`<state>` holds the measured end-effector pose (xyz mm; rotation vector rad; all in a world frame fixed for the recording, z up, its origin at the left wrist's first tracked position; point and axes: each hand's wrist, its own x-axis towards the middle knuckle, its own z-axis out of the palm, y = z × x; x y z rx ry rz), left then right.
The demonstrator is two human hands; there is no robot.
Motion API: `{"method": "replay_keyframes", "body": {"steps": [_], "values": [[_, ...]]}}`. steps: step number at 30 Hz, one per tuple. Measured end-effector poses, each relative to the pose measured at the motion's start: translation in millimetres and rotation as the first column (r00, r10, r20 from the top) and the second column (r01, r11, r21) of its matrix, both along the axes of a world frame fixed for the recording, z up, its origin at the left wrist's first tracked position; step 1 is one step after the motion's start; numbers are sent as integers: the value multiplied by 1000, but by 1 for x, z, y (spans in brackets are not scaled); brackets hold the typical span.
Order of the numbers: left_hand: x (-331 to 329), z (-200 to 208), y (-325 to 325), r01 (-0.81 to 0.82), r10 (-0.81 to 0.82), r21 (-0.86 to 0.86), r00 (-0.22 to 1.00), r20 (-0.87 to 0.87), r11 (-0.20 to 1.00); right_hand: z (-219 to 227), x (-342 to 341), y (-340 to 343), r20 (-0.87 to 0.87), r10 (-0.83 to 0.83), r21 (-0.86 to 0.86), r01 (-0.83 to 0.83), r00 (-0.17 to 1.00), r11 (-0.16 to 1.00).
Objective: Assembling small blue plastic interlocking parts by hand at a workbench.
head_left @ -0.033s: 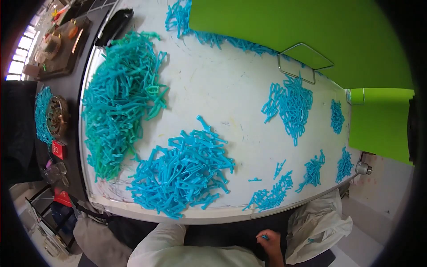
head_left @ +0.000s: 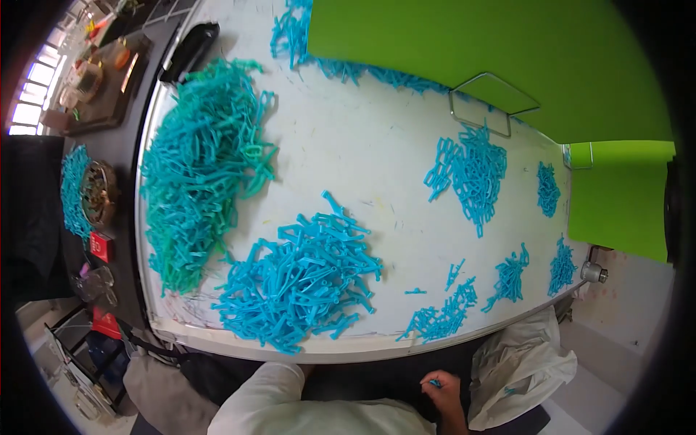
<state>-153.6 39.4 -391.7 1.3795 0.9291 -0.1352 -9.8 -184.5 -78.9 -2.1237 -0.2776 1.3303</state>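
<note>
Low on the right, beside the table's front edge, my right hand (head_left: 446, 395) is closed round a small blue plastic piece (head_left: 435, 382), which pokes out at the fingertips. My left sleeve (head_left: 272, 380) reaches under the front edge of the table. The table hides my left hand there. Straight ahead of me lies a large heap of loose blue plastic clips (head_left: 297, 283). Near the front right, smaller blue pieces are spread in a loose pile (head_left: 442, 315), and a bundle of similar parts (head_left: 510, 278) lies just past it.
A tall blue-green heap (head_left: 206, 167) fills the table's left side. Linked blue pieces (head_left: 478, 174) lie farther back. A green panel (head_left: 464, 43) with a wire handle (head_left: 493, 101) overhangs the far side. A white plastic bag (head_left: 518, 370) sits right of my right hand.
My right hand has shifted slightly, and the blue piece shows a little more at its fingertips. The whole view has drifted a little; the heaps look the same.
</note>
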Motion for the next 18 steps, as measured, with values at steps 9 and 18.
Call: {"method": "replay_keyframes", "body": {"steps": [9, 18], "values": [[-16, 49, -27, -92, 92, -22, 996, -10, 996, 7, 50, 39, -38, 112, 219, -102, 993, 970], [-47, 206, -35, -317, 453, -592, 887, 92, 741, -10, 33, 54, -570, -142, 279, 353, 810, 893]]}}
